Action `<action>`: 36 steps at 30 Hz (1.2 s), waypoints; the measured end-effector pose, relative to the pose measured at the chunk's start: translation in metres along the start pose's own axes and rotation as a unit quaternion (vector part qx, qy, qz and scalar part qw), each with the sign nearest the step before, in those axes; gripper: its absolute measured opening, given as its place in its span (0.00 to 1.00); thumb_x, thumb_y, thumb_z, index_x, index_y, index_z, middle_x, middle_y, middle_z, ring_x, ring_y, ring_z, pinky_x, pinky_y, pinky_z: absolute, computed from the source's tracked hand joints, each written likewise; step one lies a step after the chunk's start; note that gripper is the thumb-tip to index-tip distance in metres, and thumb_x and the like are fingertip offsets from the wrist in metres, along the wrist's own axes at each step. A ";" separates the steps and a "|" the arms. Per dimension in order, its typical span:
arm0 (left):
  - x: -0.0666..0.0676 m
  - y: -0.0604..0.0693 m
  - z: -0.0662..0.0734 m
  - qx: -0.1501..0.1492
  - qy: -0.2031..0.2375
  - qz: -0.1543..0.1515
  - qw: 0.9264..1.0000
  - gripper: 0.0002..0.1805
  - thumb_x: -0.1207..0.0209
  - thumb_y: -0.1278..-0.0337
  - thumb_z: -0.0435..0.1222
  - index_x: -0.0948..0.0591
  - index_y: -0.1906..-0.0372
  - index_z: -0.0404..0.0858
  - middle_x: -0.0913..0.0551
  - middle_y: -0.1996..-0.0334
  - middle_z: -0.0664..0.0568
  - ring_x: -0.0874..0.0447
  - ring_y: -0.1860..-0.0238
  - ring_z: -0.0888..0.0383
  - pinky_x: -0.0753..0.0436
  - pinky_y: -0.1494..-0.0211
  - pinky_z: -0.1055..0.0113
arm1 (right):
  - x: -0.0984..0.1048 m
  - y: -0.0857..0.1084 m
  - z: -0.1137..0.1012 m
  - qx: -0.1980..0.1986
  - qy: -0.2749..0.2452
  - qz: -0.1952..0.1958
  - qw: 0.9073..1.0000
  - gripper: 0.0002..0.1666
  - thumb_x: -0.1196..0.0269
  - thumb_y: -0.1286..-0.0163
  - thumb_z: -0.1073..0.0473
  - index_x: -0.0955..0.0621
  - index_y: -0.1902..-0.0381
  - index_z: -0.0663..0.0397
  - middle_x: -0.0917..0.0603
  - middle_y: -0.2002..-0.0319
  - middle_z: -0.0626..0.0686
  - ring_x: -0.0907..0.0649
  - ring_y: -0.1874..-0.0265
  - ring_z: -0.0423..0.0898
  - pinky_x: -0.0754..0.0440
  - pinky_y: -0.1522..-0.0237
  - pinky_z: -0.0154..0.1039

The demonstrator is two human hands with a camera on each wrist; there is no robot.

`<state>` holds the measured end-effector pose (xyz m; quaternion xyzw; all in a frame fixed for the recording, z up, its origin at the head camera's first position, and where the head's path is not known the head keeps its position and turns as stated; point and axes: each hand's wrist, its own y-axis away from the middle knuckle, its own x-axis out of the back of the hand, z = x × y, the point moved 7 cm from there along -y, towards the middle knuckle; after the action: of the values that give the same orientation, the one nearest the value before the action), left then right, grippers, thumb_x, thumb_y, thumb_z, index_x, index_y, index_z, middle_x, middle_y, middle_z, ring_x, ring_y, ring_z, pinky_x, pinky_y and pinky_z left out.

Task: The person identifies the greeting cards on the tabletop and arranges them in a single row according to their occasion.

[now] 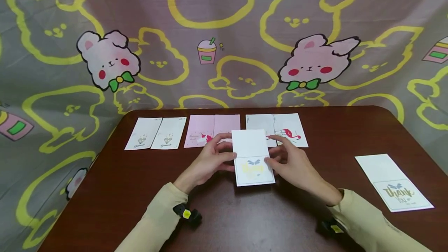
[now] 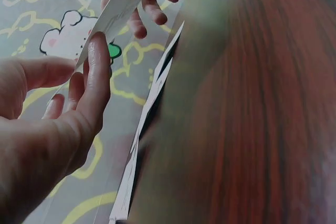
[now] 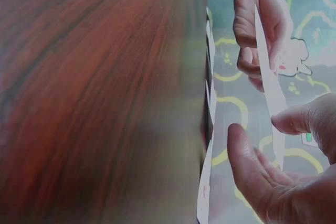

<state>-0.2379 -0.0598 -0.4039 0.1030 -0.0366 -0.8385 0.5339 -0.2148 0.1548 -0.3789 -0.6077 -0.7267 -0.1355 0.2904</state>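
A white folded greeting card [image 1: 253, 166], opened out with gold lettering and blue wings on its lower half, is held up above the table. My left hand [image 1: 211, 158] pinches its left edge. On the other edge, the thumb of my right hand [image 1: 292, 162] lies over the card, with fingers spread beside and partly behind it. The left wrist view shows the card [image 2: 118, 11] tilted between both hands. Seen nearly edge-on in the right wrist view, the card [image 3: 269, 87] meets the right thumb [image 3: 294, 119], while the index fingertip stands apart from it.
Along the back of the dark wooden table [image 1: 157, 205] lie two white diamond cards [image 1: 155, 133], pink unicorn cards [image 1: 199, 127] and white flamingo cards [image 1: 290, 129]. Another white "thank you" card [image 1: 393, 182] lies at the right. A patterned cloth [image 1: 245, 42] hangs behind.
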 end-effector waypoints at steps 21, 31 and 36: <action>-0.042 -0.035 0.003 -0.016 0.044 -0.006 0.999 0.30 0.40 0.33 0.26 0.33 0.30 0.43 0.21 0.45 0.40 0.13 0.58 0.56 0.10 0.57 0.53 | 0.041 0.012 0.029 -0.091 -0.058 0.016 0.994 0.37 0.30 0.33 0.64 0.28 0.28 0.54 0.13 0.55 0.63 0.14 0.69 0.40 0.11 0.69 0.39; -0.066 -0.054 0.001 -0.012 0.062 0.003 0.998 0.29 0.39 0.36 0.24 0.30 0.32 0.43 0.20 0.51 0.46 0.14 0.61 0.55 0.10 0.60 0.53 | 0.066 0.019 0.041 -0.098 -0.010 0.039 0.994 0.35 0.31 0.31 0.61 0.27 0.28 0.53 0.14 0.55 0.63 0.14 0.68 0.38 0.11 0.67 0.37; -0.080 -0.064 0.002 -0.022 0.045 0.015 0.999 0.29 0.39 0.38 0.23 0.28 0.33 0.43 0.21 0.53 0.46 0.15 0.63 0.56 0.10 0.60 0.51 | 0.078 0.022 0.050 -0.090 -0.001 0.056 0.994 0.35 0.31 0.31 0.60 0.28 0.27 0.54 0.14 0.54 0.62 0.15 0.68 0.36 0.12 0.68 0.36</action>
<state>-0.2628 0.0395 -0.4023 0.1280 0.0047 -0.8256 0.5496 -0.2141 0.2501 -0.3763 -0.6709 -0.6768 -0.1836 0.2411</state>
